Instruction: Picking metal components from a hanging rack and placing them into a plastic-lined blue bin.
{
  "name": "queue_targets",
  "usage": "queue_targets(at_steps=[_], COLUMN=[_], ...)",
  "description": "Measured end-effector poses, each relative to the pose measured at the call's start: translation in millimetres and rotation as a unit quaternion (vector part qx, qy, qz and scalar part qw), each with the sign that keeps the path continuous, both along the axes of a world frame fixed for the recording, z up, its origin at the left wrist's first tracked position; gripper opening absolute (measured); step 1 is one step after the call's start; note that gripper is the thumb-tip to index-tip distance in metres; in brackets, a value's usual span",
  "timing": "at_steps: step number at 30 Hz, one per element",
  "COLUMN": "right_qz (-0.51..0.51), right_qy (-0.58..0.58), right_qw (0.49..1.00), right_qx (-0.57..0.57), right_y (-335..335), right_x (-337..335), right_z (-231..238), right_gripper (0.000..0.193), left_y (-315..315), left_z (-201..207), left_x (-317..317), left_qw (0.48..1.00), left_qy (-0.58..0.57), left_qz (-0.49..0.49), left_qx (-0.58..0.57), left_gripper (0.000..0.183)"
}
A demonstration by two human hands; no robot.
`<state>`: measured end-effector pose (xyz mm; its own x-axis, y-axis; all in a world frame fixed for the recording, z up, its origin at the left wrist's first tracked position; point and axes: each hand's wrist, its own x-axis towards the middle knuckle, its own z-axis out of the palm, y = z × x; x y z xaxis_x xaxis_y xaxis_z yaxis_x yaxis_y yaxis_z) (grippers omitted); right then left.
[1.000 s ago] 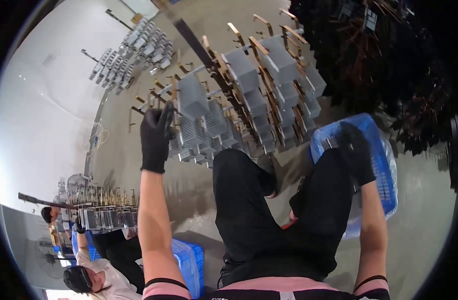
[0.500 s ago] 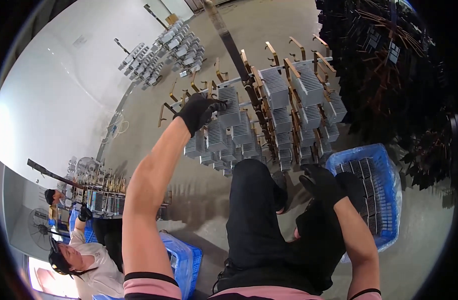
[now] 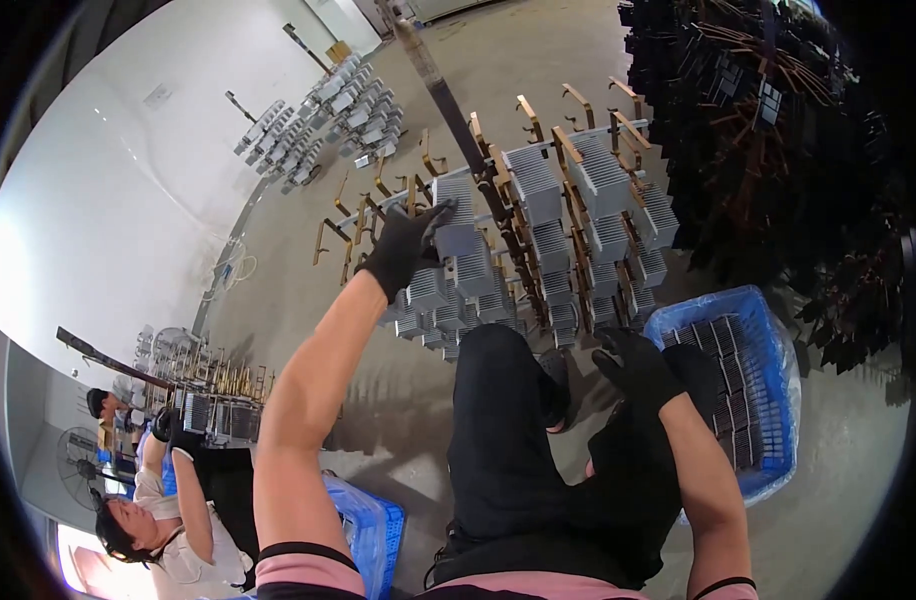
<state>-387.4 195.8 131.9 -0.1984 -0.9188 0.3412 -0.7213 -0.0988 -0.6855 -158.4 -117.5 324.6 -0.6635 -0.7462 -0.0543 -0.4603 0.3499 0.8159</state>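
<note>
My left hand [image 3: 406, 246], in a black glove, is raised to a hanging rack [image 3: 538, 190] of grey finned metal heat sinks and grips one finned block [image 3: 456, 215] near the top left of the cluster. My right hand [image 3: 636, 368], also black-gloved, hovers low over my black-trousered knee with fingers apart and nothing in it. It lies just left of a blue plastic crate [image 3: 768, 345] that holds several dark finned parts. The rack's brown hooks [image 3: 578, 100] stick out above the blocks.
A dense dark rack of black parts [image 3: 778, 130] hangs at the right. More grey racks [image 3: 328, 110] stand far off on the concrete floor. Another blue crate [image 3: 373, 530] sits by my left leg. At the lower left another person [image 3: 168, 520] works at a rack [image 3: 203, 400].
My left hand has risen and reached right, up to a higher block on the rack. My right hand has left the blue crate and come down over my knee.
</note>
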Motion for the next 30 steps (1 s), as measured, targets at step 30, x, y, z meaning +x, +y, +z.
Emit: queue_targets(at_steps=[30], right_qz=[-0.364], right_qy=[-0.216], right_qw=[0.881], right_qx=[-0.209], right_y=[161], right_x=[-81], right_z=[25], right_gripper=[0.054], left_y=[229], left_z=[-68], left_x=[-51], left_qw=[0.913], left_qy=[-0.083], left_qz=[-0.099], left_qx=[-0.388], left_gripper=[0.077])
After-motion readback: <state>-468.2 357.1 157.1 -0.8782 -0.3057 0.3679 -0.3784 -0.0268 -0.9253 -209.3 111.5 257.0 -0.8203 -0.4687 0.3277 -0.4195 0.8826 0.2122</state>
